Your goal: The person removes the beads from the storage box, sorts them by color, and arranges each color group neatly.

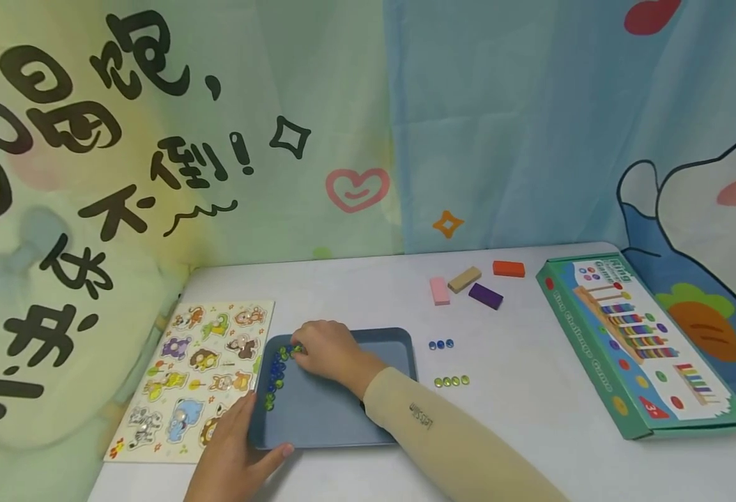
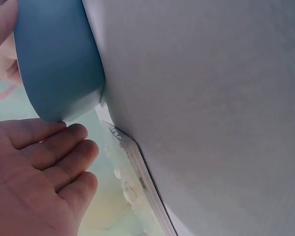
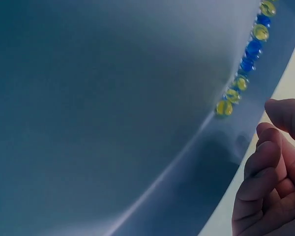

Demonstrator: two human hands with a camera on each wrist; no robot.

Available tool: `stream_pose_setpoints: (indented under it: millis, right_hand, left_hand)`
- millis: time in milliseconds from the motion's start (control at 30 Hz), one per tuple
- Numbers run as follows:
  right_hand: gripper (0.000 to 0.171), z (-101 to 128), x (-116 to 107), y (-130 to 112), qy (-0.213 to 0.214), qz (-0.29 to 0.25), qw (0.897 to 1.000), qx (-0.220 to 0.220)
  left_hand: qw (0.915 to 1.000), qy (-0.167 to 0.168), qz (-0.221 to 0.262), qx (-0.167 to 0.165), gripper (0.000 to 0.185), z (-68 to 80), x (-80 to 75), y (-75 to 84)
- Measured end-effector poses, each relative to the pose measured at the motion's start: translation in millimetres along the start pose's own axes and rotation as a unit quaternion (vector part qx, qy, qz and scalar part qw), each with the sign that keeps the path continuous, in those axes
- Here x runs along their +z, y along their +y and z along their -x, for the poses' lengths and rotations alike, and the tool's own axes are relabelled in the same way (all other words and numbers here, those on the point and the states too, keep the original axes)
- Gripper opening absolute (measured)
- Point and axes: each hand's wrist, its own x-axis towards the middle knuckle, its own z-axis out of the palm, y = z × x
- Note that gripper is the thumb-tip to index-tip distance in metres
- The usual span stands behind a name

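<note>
A blue-grey tray (image 1: 343,425) lies on the table. Blue and yellow-green glass beads (image 1: 275,380) line its left side and far left corner. My right hand (image 1: 330,352) reaches over the tray, fingertips right at the far end of that row. In the right wrist view its fingers (image 3: 258,167) are bent, the thumb stands apart from them, and no bead shows between. My left hand (image 1: 233,446) is at the tray's near left corner. Its fingers (image 2: 64,147) lie nearly straight, one fingertip at the tray's edge, with the thumb spread along the near side.
Left of the tray lies an animal puzzle board (image 1: 214,376). To its right are three blue beads (image 1: 440,344) and a row of yellow-green beads (image 1: 451,381). Behind them lie pink (image 1: 440,291), tan (image 1: 464,279), purple (image 1: 486,296) and orange blocks (image 1: 509,269). A green game box (image 1: 644,348) is far right.
</note>
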Motion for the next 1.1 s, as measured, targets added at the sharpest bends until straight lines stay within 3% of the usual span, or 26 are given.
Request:
stream_pose_setpoints:
  millis: [400, 767, 833, 1000, 1100]
  right_hand:
    - [0.013, -10, 8, -8, -0.044, 0.003, 0.999, -0.002]
    - [0.008, -12, 14, -6, -0.042, 0.021, 0.999, 0.004]
    - [0.011, -12, 14, -6, -0.048, 0.017, 0.999, 0.003]
    - [0.037, -10, 14, -8, -0.057, 0.006, 0.998, -0.006]
    - [0.028, -9, 14, -8, -0.055, 0.003, 0.998, -0.009]
  left_hand:
    - [0.9999, 0.012, 0.006, 0.010, 0.115, 1.0, -0.5, 0.8]
    - [0.9998, 0.010, 0.016, 0.010, 0.114, 1.4, -0.9, 1.1]
    - [0.9999, 0.005, 0.015, 0.007, 0.115, 1.0, -1.0, 1.1]
    - [0.9999, 0.008, 0.013, 0.008, 0.114, 1.1, -0.7, 0.4]
    - [0.9998, 0.013, 0.013, 0.011, 0.114, 1.6, -0.3, -0.4]
